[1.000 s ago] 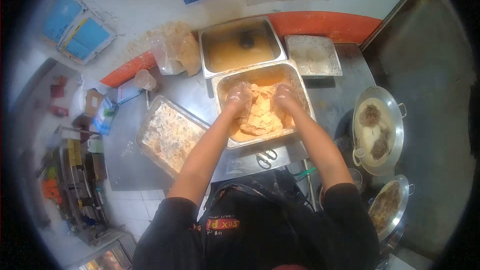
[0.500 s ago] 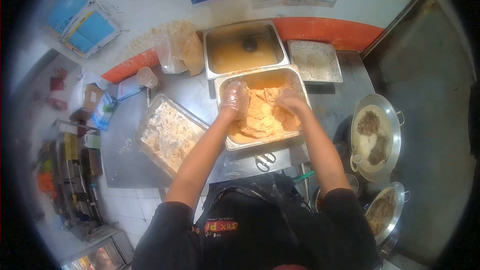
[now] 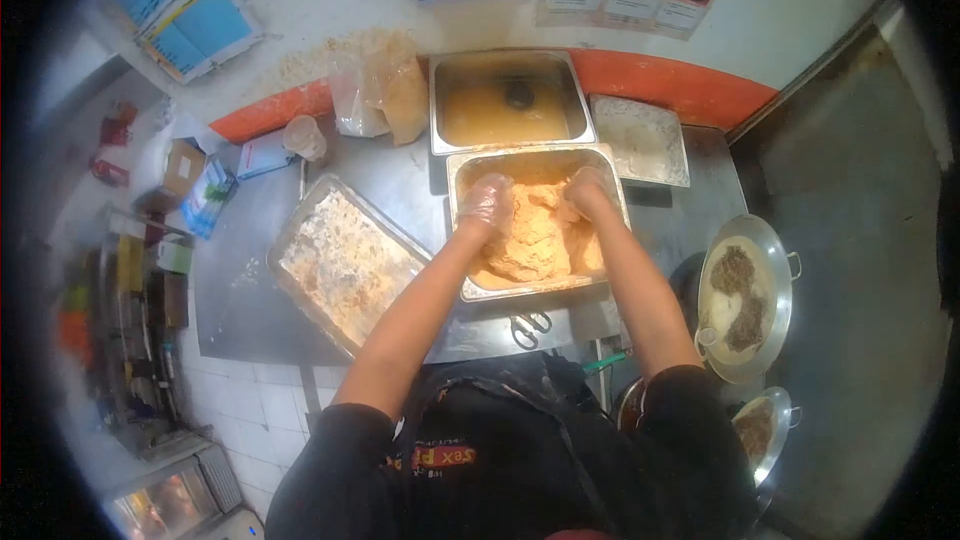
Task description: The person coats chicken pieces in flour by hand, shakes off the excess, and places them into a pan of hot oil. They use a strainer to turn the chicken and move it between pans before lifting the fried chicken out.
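A deep metal pan [image 3: 455, 180] holds orange-yellow floury coating with coated lumps [image 3: 530, 235] in it. My left hand [image 3: 487, 202], in a clear plastic glove, is inside the pan at its left side, against the coated lumps; its fingertips are sunk out of sight. At the pan's upper right, my right hand [image 3: 587, 190] touches the coating, with its fingers hidden too. Whether either hand grips a piece cannot be seen. Directly behind stands a second metal pan [image 3: 436, 125] of yellowish liquid with a dark round object [image 3: 519, 93] in it.
A flour-dusted tray [image 3: 345, 265] lies left on the steel table [image 3: 235, 280]. Scissors [image 3: 530, 329] sit near the front edge. A plastic cup [image 3: 304, 138], plastic bags [image 3: 375, 100] and a shallow metal tray [image 3: 640, 140] are behind. Two frying pans [image 3: 745, 300] [image 3: 766, 435] stand right.
The whole view has shifted, so the pans appear slightly lower and further right. My right hand has moved toward the pan's upper edge, while my left hand stays at the left side.
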A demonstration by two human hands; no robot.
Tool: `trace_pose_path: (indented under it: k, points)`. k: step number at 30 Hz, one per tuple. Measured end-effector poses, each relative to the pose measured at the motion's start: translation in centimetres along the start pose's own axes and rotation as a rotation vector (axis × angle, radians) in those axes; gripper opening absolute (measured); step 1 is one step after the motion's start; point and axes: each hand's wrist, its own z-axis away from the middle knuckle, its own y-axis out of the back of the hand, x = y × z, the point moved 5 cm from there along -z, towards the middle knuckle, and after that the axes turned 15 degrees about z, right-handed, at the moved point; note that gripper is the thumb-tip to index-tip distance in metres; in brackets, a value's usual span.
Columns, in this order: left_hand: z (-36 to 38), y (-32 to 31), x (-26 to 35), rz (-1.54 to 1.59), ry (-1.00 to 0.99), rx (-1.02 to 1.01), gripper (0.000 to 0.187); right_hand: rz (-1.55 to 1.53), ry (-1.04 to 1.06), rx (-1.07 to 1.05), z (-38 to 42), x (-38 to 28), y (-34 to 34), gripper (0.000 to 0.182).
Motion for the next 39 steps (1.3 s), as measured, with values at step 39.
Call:
trace_pose_path:
  k: [39]
  points:
    - [1.3, -3.4, 4.2, 0.038, -0.047, -0.074, 0.020, -0.563, -0.174, 0.546, 10.1, -5.5, -1.3, 0.024]
